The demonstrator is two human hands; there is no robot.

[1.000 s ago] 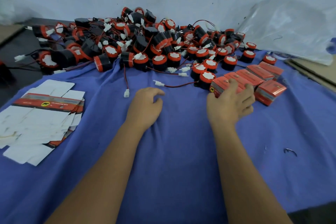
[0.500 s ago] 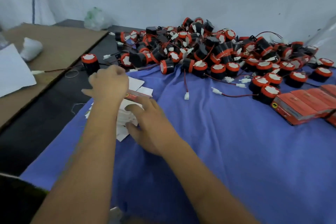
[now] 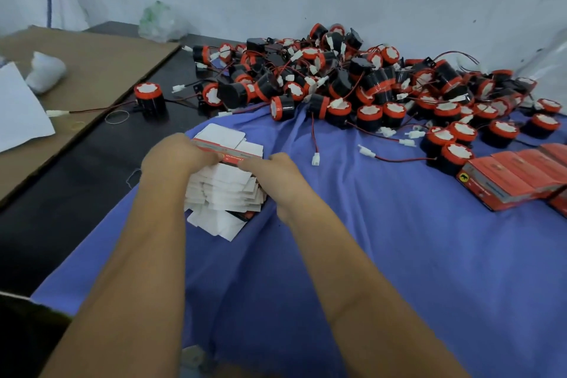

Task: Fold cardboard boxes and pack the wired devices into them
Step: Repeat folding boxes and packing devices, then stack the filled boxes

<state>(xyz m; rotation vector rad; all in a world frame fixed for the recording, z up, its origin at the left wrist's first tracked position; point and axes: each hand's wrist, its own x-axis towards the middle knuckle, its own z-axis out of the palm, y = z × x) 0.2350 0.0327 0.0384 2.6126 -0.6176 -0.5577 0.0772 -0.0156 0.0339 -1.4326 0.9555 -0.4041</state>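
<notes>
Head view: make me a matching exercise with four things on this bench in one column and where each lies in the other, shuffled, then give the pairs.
Things
1. stack of flat box blanks
2. folded red boxes
3. lone wired device
4. white sheet of paper

Places
A. on the brown cardboard at far left
B. on the blue cloth at the right edge
C. on the dark tabletop, apart from the pile
D. under both hands, at the cloth's left edge

Pairs: 1-D, 2-B, 3-C, 4-A
</notes>
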